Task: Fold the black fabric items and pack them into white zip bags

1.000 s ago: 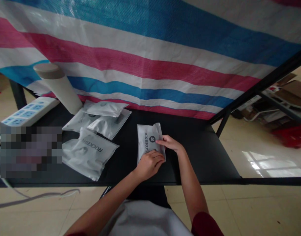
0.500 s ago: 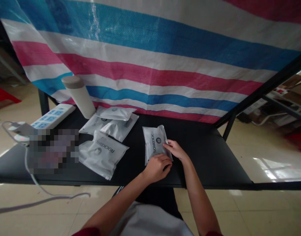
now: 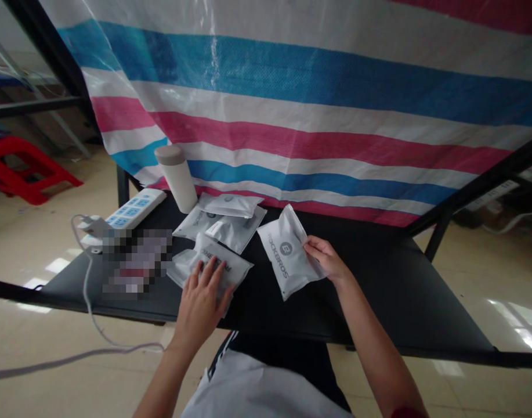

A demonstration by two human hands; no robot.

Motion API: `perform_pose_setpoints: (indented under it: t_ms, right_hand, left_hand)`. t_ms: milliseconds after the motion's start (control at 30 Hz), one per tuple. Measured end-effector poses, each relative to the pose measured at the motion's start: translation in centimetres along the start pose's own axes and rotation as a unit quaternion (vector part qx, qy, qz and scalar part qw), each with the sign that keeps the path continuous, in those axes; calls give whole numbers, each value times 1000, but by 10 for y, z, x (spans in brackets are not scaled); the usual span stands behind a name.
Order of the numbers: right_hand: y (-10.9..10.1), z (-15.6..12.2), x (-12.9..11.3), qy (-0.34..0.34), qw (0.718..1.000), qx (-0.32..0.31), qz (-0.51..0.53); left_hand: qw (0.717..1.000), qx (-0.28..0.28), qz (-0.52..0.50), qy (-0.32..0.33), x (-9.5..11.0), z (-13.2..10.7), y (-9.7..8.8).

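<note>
A frosted white zip bag (image 3: pixel 287 261) printed ROCKBROS is pinched along its right edge by my right hand (image 3: pixel 329 259). It looks tilted, with its upper corner raised off the black table. Over to the left, my left hand (image 3: pixel 203 299) lies flat with fingers spread on a second ROCKBROS bag (image 3: pixel 235 268), covering part of its print. Behind that one, a small pile holds a flat bag (image 3: pixel 191 223) under a smaller folded bag (image 3: pixel 233 204). What the bags contain cannot be made out.
A white bottle (image 3: pixel 181 186) with a grey lid stands at the back left beside a power strip (image 3: pixel 137 212) with a plugged-in charger and cable. A blurred-out object (image 3: pixel 139 261) lies in front. Striped plastic sheeting (image 3: pixel 292 139) hangs along the table's back edge. A red stool (image 3: pixel 26 168) stands on the floor.
My left hand has left the held bag and moved left onto the second bag, its fingers opening out. My right hand has kept its bag, now turned and tilted. The view has shifted left.
</note>
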State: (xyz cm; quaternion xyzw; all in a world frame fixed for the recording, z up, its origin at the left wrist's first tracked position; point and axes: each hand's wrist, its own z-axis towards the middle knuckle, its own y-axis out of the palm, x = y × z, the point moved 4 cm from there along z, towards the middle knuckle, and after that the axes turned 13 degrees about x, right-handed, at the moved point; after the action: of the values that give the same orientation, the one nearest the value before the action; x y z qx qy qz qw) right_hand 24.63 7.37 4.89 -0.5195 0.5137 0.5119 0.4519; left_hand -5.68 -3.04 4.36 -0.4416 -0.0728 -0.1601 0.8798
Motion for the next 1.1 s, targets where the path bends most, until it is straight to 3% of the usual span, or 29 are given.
perform_pose_setpoints:
  t_ms: [100,200,367,500,600,733,833,900,967,1033,1100]
  right_hand:
    - [47,15,-31,-22,998,-50,35]
    - [100,33,-42,-21,994,-94,57]
    - [183,58,-11,53,985,-157,52]
    - [209,65,17,98,975,-198,2]
    - [198,63,25,105,972,-207,-29]
    - [152,54,22,90,977,-167,-102]
    - [107,35,11,-4,972,-150,-180]
    - [80,14,6,-91,942,-205,-251]
    - [52,-7,11,-108,906,-238,-334]
    - [24,-21,17,-95,899,-211,-372]
    - [0,-24,23,-86,906,-158,-382]
  left_hand:
    - [999,-19,-8,34,12,-24,8]
    - [994,-49,-65,72,40,-43,3]
    - [975,-132,-152,96,85,-58,-1]
    - [957,-184,-205,94,108,-62,5]
    - [943,-224,-230,93,118,-60,12]
    - [930,-251,-253,89,128,-52,22]
    - [919,-257,-283,90,135,-39,18]
    - [905,-259,-327,79,138,-29,4]
    - [867,-263,-419,61,140,-19,-18]
    - [781,-294,-544,91,145,-16,-44]
    - [707,-332,-599,177,150,-19,-65]
